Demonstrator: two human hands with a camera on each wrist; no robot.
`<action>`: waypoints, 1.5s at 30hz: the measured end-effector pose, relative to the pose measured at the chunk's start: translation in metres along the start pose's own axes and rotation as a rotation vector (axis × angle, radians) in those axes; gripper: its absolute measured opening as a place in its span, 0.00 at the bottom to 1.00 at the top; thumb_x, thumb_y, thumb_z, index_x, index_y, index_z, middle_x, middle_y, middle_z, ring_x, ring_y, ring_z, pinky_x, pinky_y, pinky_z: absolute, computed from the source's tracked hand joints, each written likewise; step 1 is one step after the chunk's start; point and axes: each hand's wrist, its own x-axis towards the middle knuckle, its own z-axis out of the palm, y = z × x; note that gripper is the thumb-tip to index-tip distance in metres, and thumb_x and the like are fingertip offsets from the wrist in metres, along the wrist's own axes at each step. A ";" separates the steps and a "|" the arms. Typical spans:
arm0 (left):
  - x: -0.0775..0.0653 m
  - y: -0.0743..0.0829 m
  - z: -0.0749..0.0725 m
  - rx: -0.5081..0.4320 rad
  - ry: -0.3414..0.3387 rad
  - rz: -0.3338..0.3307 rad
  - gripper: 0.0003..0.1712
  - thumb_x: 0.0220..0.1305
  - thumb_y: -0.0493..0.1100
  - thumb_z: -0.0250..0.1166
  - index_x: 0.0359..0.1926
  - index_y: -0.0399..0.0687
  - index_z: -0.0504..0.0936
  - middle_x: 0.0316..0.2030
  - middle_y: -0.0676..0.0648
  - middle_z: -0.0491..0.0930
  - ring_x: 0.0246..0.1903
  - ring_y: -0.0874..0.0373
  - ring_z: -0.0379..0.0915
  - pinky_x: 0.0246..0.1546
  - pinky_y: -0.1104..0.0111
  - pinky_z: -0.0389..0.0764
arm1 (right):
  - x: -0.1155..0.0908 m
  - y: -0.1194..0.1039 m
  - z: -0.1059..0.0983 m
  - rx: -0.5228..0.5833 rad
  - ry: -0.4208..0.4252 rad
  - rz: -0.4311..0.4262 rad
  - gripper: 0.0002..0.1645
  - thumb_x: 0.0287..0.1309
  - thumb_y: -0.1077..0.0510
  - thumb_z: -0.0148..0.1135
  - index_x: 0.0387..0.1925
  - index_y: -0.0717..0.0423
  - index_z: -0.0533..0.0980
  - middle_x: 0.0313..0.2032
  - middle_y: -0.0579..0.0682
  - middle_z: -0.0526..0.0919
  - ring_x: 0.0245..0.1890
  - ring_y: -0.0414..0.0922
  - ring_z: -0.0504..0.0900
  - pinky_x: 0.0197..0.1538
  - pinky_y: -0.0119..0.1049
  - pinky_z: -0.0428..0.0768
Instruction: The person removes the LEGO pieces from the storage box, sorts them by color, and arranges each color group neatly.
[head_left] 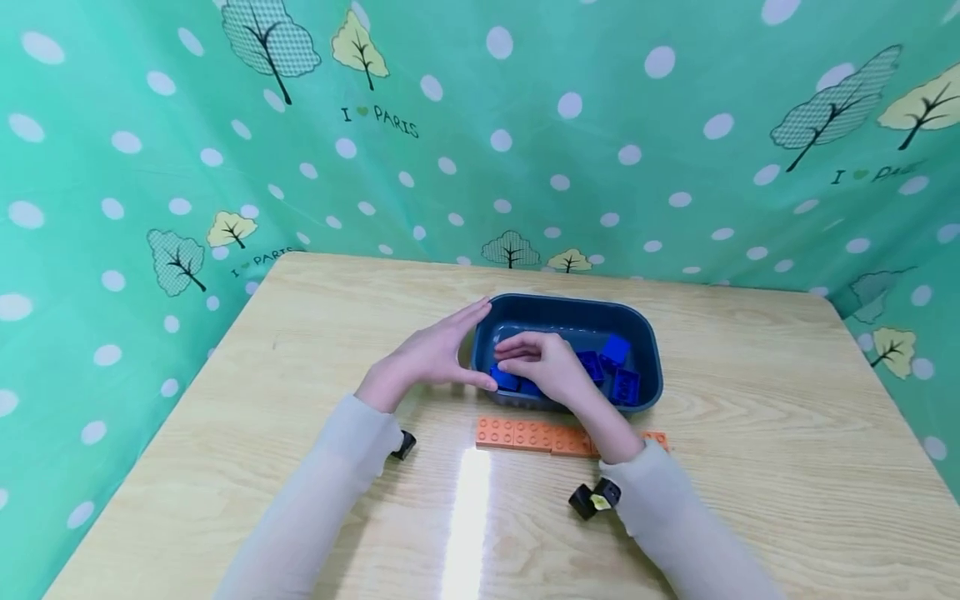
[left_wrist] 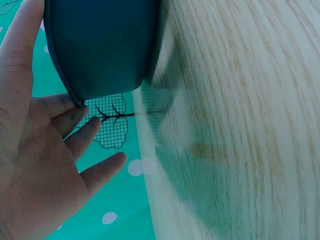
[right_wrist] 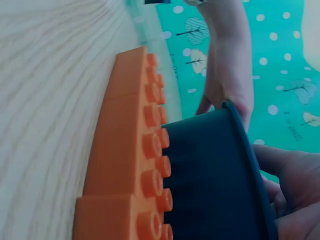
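A dark blue plastic bin (head_left: pixel 651 350) stands on the table, with several blue toy bricks (head_left: pixel 626 387) along its near side and right end. My left hand (head_left: pixel 431 354) spans the bin's left end, fingertips at the rim and thumb near the front left corner. In the left wrist view, the left fingers (left_wrist: pixel 82 137) are spread loosely beside the bin's outer wall. My right hand (head_left: pixel 551 367) reaches in over the near rim, its thumb and fingers apart above a blue brick (head_left: pixel 504 379) at the left. The right palm hides part of the bin's inside.
Orange toy bricks (head_left: pixel 525 433) lie in a row along the near side of the bin, partly under the right forearm. Black wrist devices (head_left: pixel 596 498) hang at the cuffs. A green polka-dot cloth (head_left: pixel 465 167) surrounds the wooden table (head_left: pixel 750 467).
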 end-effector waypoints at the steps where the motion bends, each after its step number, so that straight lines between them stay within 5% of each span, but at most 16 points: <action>1: -0.001 0.000 0.000 -0.001 -0.002 -0.003 0.73 0.42 0.76 0.72 0.80 0.60 0.41 0.81 0.58 0.37 0.79 0.49 0.44 0.73 0.46 0.62 | 0.001 0.000 0.002 -0.011 0.006 0.014 0.17 0.63 0.60 0.66 0.53 0.62 0.81 0.48 0.57 0.88 0.50 0.51 0.87 0.56 0.43 0.84; 13: -0.003 0.001 0.000 -0.017 0.011 -0.001 0.72 0.43 0.75 0.73 0.80 0.62 0.41 0.80 0.58 0.38 0.79 0.49 0.44 0.71 0.44 0.65 | 0.000 -0.002 0.010 -0.255 0.116 0.061 0.20 0.54 0.59 0.75 0.49 0.56 0.82 0.47 0.53 0.87 0.47 0.48 0.86 0.54 0.43 0.86; 20: -0.003 -0.001 0.001 -0.014 0.006 -0.009 0.71 0.44 0.75 0.72 0.80 0.63 0.41 0.80 0.60 0.37 0.79 0.50 0.44 0.70 0.45 0.67 | -0.002 0.001 0.014 -0.423 0.088 0.060 0.21 0.53 0.59 0.75 0.50 0.54 0.83 0.48 0.54 0.86 0.46 0.49 0.84 0.54 0.45 0.85; 28: -0.003 -0.002 0.001 -0.020 0.006 -0.003 0.71 0.44 0.76 0.71 0.80 0.62 0.41 0.80 0.59 0.38 0.79 0.49 0.45 0.69 0.44 0.68 | -0.002 0.000 0.013 -0.422 0.091 0.057 0.22 0.54 0.60 0.75 0.52 0.55 0.82 0.49 0.55 0.86 0.47 0.50 0.85 0.54 0.46 0.85; 45: -0.002 0.000 0.001 -0.011 0.014 -0.005 0.71 0.45 0.74 0.73 0.80 0.62 0.42 0.80 0.59 0.38 0.79 0.50 0.44 0.73 0.45 0.63 | -0.016 -0.003 0.002 -0.254 0.285 -0.087 0.27 0.57 0.63 0.71 0.60 0.56 0.77 0.53 0.55 0.80 0.54 0.52 0.83 0.57 0.45 0.84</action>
